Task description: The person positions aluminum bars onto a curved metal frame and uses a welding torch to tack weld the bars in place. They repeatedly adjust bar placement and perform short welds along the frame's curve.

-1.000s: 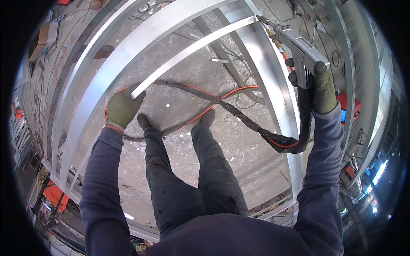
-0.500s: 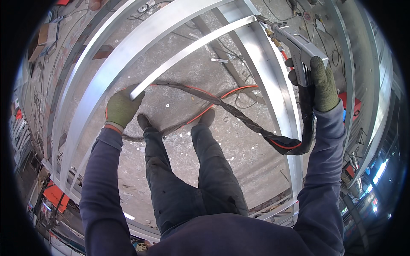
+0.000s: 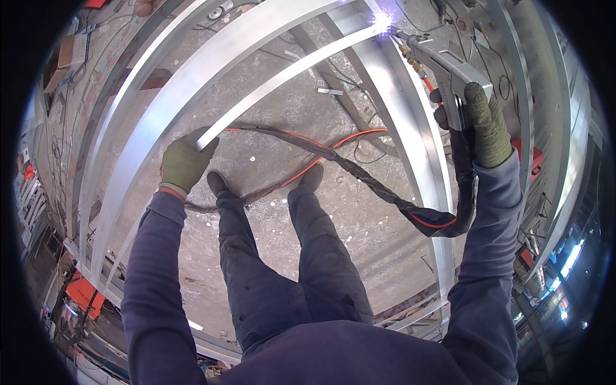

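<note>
In a green glove, my left hand (image 3: 186, 159) is closed round the near end of a narrow metal strip (image 3: 282, 83). The strip's far end meets a wide metal beam (image 3: 398, 112) at the upper right. My right hand (image 3: 486, 125), gloved too, grips the handle of a grey welding gun (image 3: 452, 69). A bright bluish-white spark (image 3: 382, 23) glows at the gun's tip, where strip and beam come together, and its glare hides the joint. A black-sheathed cable (image 3: 362, 173) with a red hose runs from the gun down and across the floor.
More long metal beams (image 3: 212, 61) curve past on the left, with others (image 3: 516, 83) on the right. Thin cables and scraps lie on the grey floor (image 3: 256, 173). Red cases stand at the lower left (image 3: 83, 295) and right (image 3: 532, 160).
A bright spark has lit at the welding gun's tip, and the nearby metal shines brighter. Both hands have kept nearly the same place and hold.
</note>
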